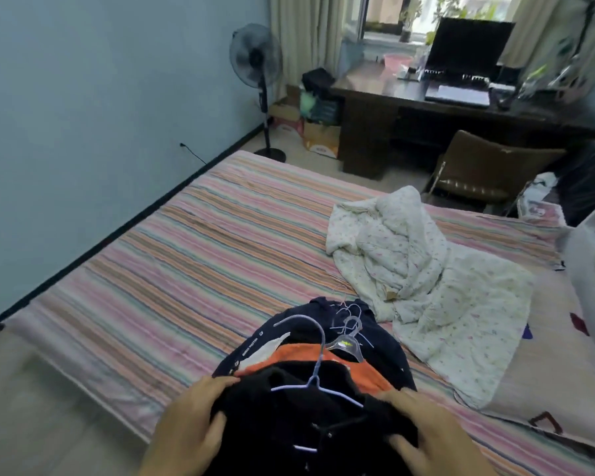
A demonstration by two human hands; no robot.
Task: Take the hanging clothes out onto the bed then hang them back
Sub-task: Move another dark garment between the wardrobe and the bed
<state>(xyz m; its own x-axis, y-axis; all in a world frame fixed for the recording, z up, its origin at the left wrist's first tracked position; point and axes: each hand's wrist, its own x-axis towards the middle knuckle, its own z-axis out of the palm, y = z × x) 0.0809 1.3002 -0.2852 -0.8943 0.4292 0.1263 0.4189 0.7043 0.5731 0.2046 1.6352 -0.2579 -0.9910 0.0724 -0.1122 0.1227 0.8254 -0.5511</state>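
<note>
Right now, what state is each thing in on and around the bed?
Left hand: grips the left side of the black garment.
Right hand: grips its right side.
Black garment: on its hanger, held over the pile.
Orange garment: lying on the bed, on a hanger.
Navy garment: flat under the others.
White quilt: crumpled on the bed.
Monitor: screen dark.
Fan: upright; running or not, can't tell.

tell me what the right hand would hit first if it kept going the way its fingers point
The right hand grips the black garment, fingers pointing left toward the left hand. Past the cloth, it would probably meet that hand first, though depth is unclear.
</note>
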